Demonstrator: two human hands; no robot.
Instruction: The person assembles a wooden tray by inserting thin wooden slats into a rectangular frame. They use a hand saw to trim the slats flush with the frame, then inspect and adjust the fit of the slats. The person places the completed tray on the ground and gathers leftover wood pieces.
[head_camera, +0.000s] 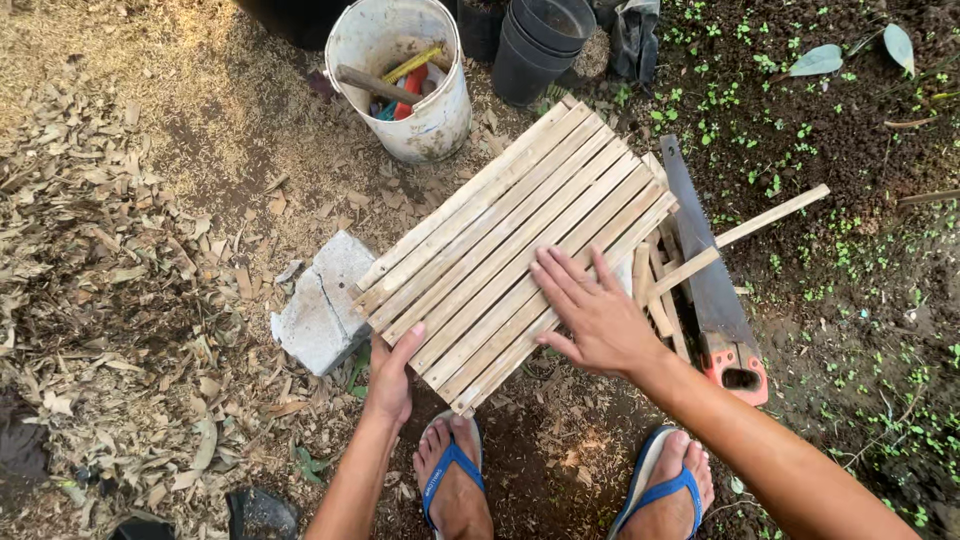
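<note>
A panel of parallel bamboo slats (500, 240) lies tilted in the middle of the view, one end resting on a grey concrete block (322, 305). My left hand (392, 372) grips the panel's near left edge, thumb on top. My right hand (592, 312) lies flat and open on the slats at the near right corner, fingers spread. Under the right side lie loose bamboo sticks (740, 230) and short pieces. A hand saw (710, 280) with a red handle rests on the ground just right of the panel.
A white bucket (440, 120) with tools inside stands behind the panel, with stacked black pots (535, 45) beside it. Dry leaves cover the ground on the left, and dark soil with seedlings lies on the right. My feet in blue sandals (450, 480) are below.
</note>
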